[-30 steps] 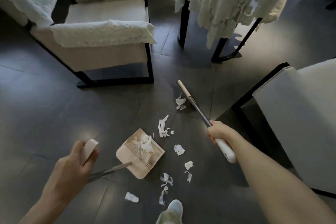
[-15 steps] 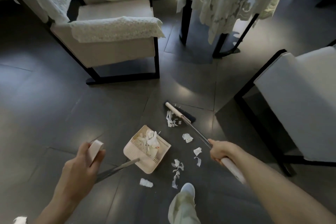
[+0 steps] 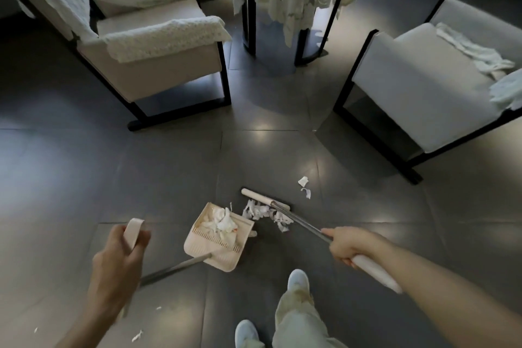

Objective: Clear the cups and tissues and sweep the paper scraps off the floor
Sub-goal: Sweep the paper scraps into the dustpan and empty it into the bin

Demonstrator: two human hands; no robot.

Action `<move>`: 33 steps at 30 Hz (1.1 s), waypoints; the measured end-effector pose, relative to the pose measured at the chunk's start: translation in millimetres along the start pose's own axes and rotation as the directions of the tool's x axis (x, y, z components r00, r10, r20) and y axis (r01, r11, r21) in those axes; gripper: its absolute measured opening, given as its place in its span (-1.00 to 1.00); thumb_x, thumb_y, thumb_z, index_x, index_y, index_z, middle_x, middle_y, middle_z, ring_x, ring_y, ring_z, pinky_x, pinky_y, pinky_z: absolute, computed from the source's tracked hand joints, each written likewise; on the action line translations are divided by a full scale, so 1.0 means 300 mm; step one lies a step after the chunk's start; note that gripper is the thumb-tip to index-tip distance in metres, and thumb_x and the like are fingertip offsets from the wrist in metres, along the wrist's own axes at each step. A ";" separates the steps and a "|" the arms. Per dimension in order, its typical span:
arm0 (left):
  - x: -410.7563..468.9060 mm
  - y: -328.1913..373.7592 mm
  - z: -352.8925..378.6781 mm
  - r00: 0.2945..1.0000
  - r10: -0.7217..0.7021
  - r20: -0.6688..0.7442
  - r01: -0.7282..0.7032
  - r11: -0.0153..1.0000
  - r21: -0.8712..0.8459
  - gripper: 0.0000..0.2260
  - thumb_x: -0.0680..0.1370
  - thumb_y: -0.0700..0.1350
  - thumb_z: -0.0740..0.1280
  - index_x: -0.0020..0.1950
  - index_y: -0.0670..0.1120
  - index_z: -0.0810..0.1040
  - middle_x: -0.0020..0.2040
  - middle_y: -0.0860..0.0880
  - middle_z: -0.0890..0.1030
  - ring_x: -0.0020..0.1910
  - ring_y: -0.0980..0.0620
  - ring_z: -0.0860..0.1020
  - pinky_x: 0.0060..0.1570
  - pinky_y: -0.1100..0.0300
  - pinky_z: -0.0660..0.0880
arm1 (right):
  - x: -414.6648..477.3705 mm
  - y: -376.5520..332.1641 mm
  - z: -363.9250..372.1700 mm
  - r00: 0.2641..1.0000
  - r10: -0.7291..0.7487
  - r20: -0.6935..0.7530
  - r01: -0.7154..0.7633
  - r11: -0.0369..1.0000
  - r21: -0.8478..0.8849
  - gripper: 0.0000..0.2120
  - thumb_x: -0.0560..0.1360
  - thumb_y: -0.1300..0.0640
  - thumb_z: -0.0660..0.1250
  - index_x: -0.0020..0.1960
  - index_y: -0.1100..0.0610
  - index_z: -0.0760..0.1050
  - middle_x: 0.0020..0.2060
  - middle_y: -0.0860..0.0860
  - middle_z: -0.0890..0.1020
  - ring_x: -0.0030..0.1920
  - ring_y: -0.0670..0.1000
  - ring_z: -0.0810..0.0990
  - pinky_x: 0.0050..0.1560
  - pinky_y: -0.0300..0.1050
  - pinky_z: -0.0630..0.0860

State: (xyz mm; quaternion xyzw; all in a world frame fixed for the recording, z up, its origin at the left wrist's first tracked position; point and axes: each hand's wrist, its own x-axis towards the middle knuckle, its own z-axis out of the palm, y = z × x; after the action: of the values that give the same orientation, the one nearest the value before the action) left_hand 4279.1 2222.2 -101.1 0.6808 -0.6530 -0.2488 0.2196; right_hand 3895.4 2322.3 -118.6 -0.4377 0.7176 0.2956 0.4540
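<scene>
Your left hand (image 3: 115, 265) grips the beige loop handle of the long-handled dustpan (image 3: 223, 258), with the fingers curled round it. The pan rests on the dark tiled floor (image 3: 113, 178) and holds crumpled white tissues (image 3: 223, 220). Your right hand (image 3: 348, 244) is closed round the white grip of the broom (image 3: 260, 198), whose head lies on the floor. A heap of paper scraps (image 3: 265, 213) lies against the broom head, just beside the pan's far edge. Two more scraps (image 3: 303, 182) lie beyond the broom, and some small bits (image 3: 137, 335) lie near your left forearm.
</scene>
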 end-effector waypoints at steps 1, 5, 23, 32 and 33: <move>-0.027 -0.022 -0.018 1.000 -0.002 0.007 0.002 1.000 0.004 -0.75 0.55 0.07 0.29 -0.22 -0.02 0.34 -0.47 -0.16 0.49 -0.46 -0.19 0.48 -0.36 -0.05 0.45 | -0.014 0.005 0.019 1.000 -0.003 -0.018 0.004 0.999 0.052 -0.21 0.36 0.35 0.19 0.54 0.01 0.07 0.03 0.12 0.66 -0.46 0.04 0.56 -0.34 -0.13 0.54; -0.111 -0.073 -0.052 0.997 -0.052 0.053 0.051 0.999 0.009 -0.79 0.53 0.05 0.30 -0.14 -0.05 0.40 -0.43 -0.20 0.50 -0.44 -0.20 0.51 -0.39 -0.07 0.50 | -0.032 0.067 0.071 0.993 0.053 -0.104 -0.025 0.967 0.255 -0.33 0.36 0.32 0.15 0.44 -0.03 0.25 -0.51 0.03 0.55 -0.54 0.01 0.49 -0.48 -0.19 0.47; -0.065 -0.105 0.022 0.985 0.062 0.162 -0.082 0.990 0.118 -0.84 0.51 -0.07 0.36 -0.11 -0.05 0.38 -0.50 0.01 0.44 -0.53 0.00 0.42 -0.47 0.16 0.33 | 0.211 0.045 0.089 0.995 0.073 -0.063 -0.028 0.847 0.530 -0.38 0.36 0.36 0.15 0.42 0.20 0.23 -0.42 0.13 0.49 -0.52 0.04 0.44 -0.46 -0.17 0.42; 0.121 -0.007 0.131 0.963 0.122 0.241 -0.153 0.981 0.117 -0.73 0.57 0.14 0.17 -0.09 -0.06 0.29 -0.34 -0.13 0.50 -0.38 -0.18 0.46 -0.40 0.03 0.37 | 0.021 -0.301 0.252 0.993 0.018 0.119 -0.084 0.810 0.580 -0.11 0.34 0.35 0.17 0.56 -0.09 -0.06 0.08 0.17 0.53 -0.44 0.01 0.51 -0.31 -0.10 0.57; 0.129 0.002 0.135 0.963 0.108 0.246 -0.141 0.983 0.119 -0.72 0.57 0.15 0.16 -0.11 -0.05 0.27 -0.33 -0.12 0.48 -0.37 -0.18 0.45 -0.40 0.05 0.33 | -0.005 -0.338 0.266 0.991 0.005 0.137 -0.081 0.827 0.557 -0.11 0.34 0.33 0.19 0.56 -0.10 -0.07 0.14 0.13 0.51 -0.42 0.00 0.52 -0.25 -0.10 0.59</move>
State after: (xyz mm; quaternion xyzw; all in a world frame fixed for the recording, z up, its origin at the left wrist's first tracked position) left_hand 4254.1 2184.7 -134.5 0.6168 -0.7316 -0.2695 0.1080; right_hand 4018.0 2343.6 -153.0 -0.2486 0.7516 0.1099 0.6011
